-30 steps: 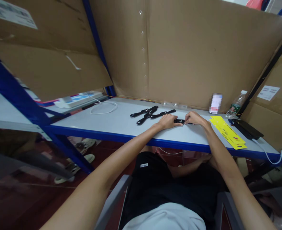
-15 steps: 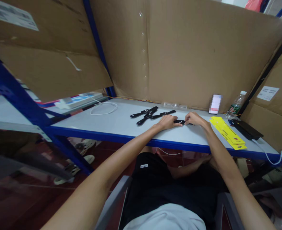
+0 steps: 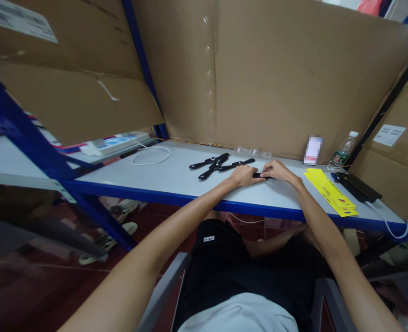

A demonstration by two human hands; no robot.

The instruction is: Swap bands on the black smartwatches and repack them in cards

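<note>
Black piece (image 3: 257, 175) shows between left hand (image 3: 243, 175) and right hand (image 3: 277, 170) — partly covered.

**A dark piece (image 3: 257, 175) between the left hand (image 3: 242, 176) and the right hand (image 3: 278, 170)**

It is black, and only a short part can be seen, because the fingers cover the rest. It is lying roughly along the front edge of the worktop (image 3: 148, 177), nearer to the right edge than to the left.

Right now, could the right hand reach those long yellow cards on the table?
Probably yes: nothing covers the long yellow printed cards beside the right forearm, though the right hand touches a slim black object.
</note>
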